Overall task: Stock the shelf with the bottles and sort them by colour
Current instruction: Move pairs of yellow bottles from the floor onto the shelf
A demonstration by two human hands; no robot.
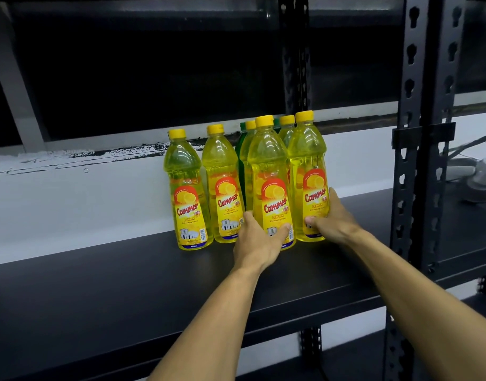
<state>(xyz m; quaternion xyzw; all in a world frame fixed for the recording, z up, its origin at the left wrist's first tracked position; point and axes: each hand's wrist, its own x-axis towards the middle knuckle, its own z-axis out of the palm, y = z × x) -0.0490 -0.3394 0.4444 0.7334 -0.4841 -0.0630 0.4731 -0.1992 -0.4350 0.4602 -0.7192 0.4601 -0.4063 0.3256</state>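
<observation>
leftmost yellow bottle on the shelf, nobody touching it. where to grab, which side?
Likely best: wrap the leftmost yellow bottle around its labelled lower body, coming from the front or its left. It stands upright on the black shelf with open shelf on that side, while the next bottle stands close on its right. The neck under the cap is narrower and free too, but a high grip may tip it.

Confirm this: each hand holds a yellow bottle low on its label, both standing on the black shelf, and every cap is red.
Wrong on the caps. The head view shows yellow caps on the yellow bottles. The left hand and right hand do hold bottles on the black shelf.
</observation>
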